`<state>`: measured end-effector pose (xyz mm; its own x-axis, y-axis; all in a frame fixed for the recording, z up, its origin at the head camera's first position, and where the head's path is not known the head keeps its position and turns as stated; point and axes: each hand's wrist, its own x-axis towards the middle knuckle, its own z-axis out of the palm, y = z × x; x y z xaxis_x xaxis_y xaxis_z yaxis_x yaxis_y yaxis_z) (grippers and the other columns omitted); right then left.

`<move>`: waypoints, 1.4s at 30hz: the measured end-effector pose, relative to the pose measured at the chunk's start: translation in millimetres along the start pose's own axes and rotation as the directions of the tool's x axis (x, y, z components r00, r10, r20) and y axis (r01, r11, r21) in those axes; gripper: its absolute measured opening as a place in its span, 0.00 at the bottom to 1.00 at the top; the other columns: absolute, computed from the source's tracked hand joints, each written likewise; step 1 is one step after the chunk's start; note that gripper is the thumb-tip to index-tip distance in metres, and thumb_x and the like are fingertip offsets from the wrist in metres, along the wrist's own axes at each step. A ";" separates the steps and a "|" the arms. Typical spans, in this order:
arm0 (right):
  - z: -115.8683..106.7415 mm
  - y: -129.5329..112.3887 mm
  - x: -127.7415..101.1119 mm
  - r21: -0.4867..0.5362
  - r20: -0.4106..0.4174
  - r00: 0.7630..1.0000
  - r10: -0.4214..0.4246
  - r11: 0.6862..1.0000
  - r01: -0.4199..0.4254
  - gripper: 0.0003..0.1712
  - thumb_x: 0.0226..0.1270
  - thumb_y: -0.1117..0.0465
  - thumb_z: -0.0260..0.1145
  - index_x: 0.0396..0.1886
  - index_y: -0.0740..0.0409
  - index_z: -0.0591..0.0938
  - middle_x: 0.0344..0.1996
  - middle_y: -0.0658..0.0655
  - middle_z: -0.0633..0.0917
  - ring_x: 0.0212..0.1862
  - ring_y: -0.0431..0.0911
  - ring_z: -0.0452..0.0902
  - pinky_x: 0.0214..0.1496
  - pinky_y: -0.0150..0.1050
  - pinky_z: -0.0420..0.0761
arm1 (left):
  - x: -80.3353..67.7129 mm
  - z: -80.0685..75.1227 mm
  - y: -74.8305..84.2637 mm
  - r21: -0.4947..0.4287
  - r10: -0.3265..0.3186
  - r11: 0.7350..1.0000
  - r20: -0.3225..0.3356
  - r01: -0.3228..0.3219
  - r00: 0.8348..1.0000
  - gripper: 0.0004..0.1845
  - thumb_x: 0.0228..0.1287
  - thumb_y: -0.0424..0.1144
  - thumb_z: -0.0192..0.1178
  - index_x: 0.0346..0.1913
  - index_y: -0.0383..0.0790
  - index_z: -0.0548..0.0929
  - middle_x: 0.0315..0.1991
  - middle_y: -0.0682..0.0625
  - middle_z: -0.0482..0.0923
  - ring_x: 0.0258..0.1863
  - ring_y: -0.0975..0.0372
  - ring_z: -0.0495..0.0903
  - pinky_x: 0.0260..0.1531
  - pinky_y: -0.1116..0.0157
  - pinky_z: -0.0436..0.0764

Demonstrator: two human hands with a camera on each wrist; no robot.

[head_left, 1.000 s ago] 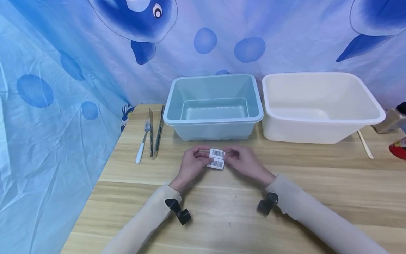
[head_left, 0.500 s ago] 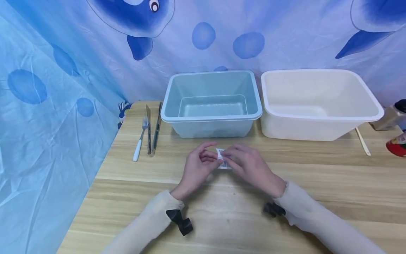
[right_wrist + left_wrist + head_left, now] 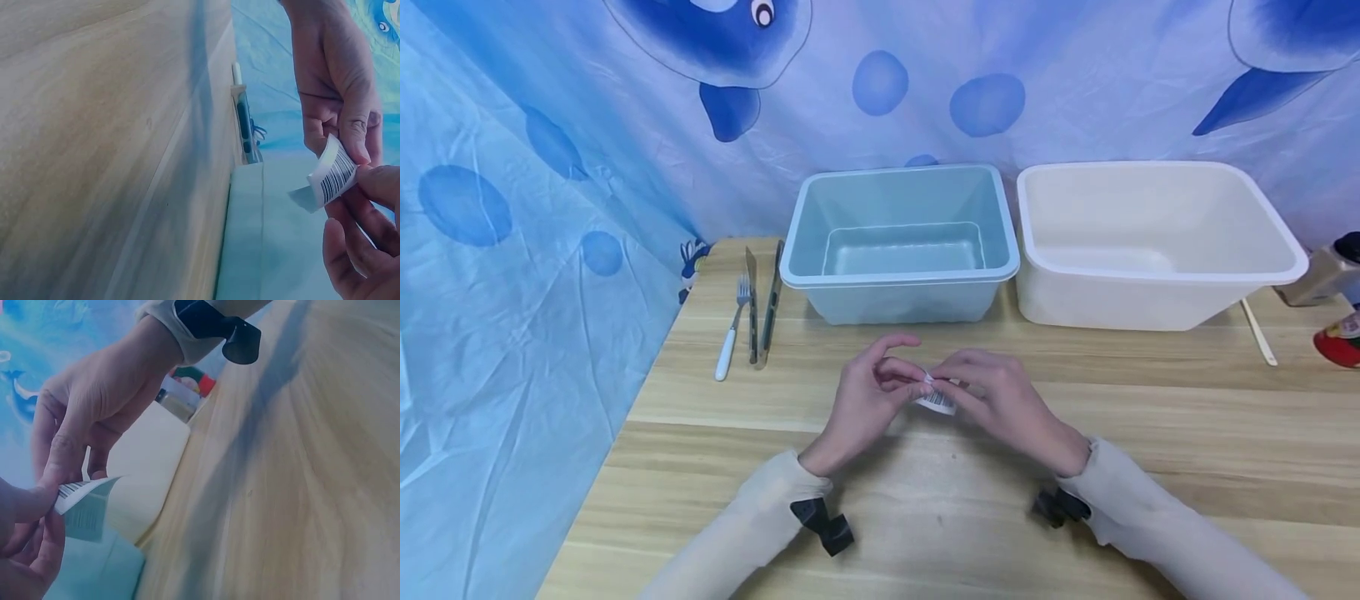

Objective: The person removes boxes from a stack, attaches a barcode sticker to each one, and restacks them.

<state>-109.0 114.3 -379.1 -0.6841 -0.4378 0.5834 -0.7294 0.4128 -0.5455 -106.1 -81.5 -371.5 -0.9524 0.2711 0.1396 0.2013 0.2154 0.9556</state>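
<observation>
Both hands meet over the wooden table (image 3: 1150,433), in front of the light blue tub (image 3: 901,282). Between them is a small white barcode label (image 3: 937,401), bent and partly hidden by fingers. My left hand (image 3: 916,385) pinches its left end with thumb and fingers, the index finger raised. My right hand (image 3: 953,388) pinches the other end. In the left wrist view the label (image 3: 84,501) curls under the right hand's thumb (image 3: 57,464). The right wrist view shows its barcode (image 3: 335,175) pressed by the left hand's thumb (image 3: 354,128).
A white tub (image 3: 1157,279) stands right of the blue one. A white-handled fork (image 3: 730,343) and two long utensils (image 3: 763,310) lie at the table's left edge. A thin stick (image 3: 1258,335), a bottle (image 3: 1330,271) and a red item (image 3: 1341,343) sit far right. Blue cloth hangs behind and left.
The label, held flat with two barcodes facing up a second ago, is now bent and mostly covered by fingers. Both hands shifted slightly right and toward me.
</observation>
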 end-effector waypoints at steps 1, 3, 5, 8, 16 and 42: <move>0.3 -0.1 -0.3 0.003 -0.003 1.000 -0.004 1.000 0.004 0.07 0.55 0.67 0.72 0.36 0.58 0.88 0.34 0.53 0.89 0.35 0.43 0.85 0.36 0.35 0.84 | -0.3 -0.4 0.2 0.001 0.003 1.000 0.002 -0.003 1.000 0.28 0.51 0.25 0.69 0.56 0.41 0.75 0.34 0.43 0.87 0.36 0.58 0.87 0.40 0.67 0.86; 0.9 0.0 -0.9 0.011 -0.011 1.000 -0.010 1.000 0.010 0.07 0.55 0.67 0.72 0.35 0.58 0.88 0.33 0.53 0.89 0.35 0.43 0.85 0.35 0.34 0.83 | -1.1 -0.9 0.6 0.003 0.011 1.000 0.005 -0.011 1.000 0.27 0.51 0.24 0.69 0.55 0.41 0.75 0.34 0.42 0.87 0.35 0.58 0.87 0.39 0.67 0.86; 1.6 0.3 -1.6 0.015 -0.018 1.000 -0.019 1.000 0.019 0.07 0.55 0.68 0.72 0.34 0.57 0.88 0.33 0.53 0.89 0.34 0.42 0.84 0.34 0.33 0.83 | -1.6 -0.7 0.1 -0.001 0.021 1.000 0.010 -0.021 1.000 0.27 0.51 0.23 0.69 0.54 0.39 0.75 0.34 0.42 0.87 0.35 0.57 0.87 0.39 0.67 0.86; 2.8 1.9 -2.8 0.016 -0.026 0.999 -0.028 0.999 0.029 0.07 0.54 0.68 0.72 0.34 0.58 0.88 0.32 0.53 0.89 0.33 0.42 0.84 0.33 0.32 0.83 | -1.9 0.5 -1.5 -0.013 0.032 0.999 0.018 -0.032 0.999 0.25 0.51 0.22 0.68 0.52 0.35 0.74 0.34 0.40 0.86 0.35 0.56 0.87 0.39 0.66 0.86; 3.5 5.7 -3.8 0.036 -0.042 0.999 -0.015 0.999 0.016 0.07 0.54 0.70 0.71 0.34 0.58 0.87 0.30 0.52 0.88 0.29 0.38 0.81 0.30 0.31 0.83 | -2.6 1.9 -3.9 0.039 0.088 0.995 0.026 -0.089 0.996 0.08 0.53 0.27 0.69 0.36 0.35 0.82 0.35 0.44 0.85 0.35 0.60 0.86 0.37 0.67 0.86; -2.9 17.3 -5.1 0.213 0.032 0.859 0.510 0.837 -0.505 0.05 0.63 0.68 0.66 0.38 0.62 0.85 0.33 0.57 0.88 0.32 0.46 0.85 0.38 0.32 0.85 | -13.4 2.5 -16.9 0.054 -0.025 0.998 0.019 0.023 1.000 0.08 0.53 0.27 0.69 0.37 0.37 0.86 0.35 0.45 0.85 0.34 0.63 0.83 0.36 0.68 0.86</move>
<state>-118.1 125.9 -389.8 -0.9602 -0.1913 0.2034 -0.2652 0.3965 -0.8789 -96.2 -86.5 -390.2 -0.9525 0.2836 0.1111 0.1910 0.2722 0.9431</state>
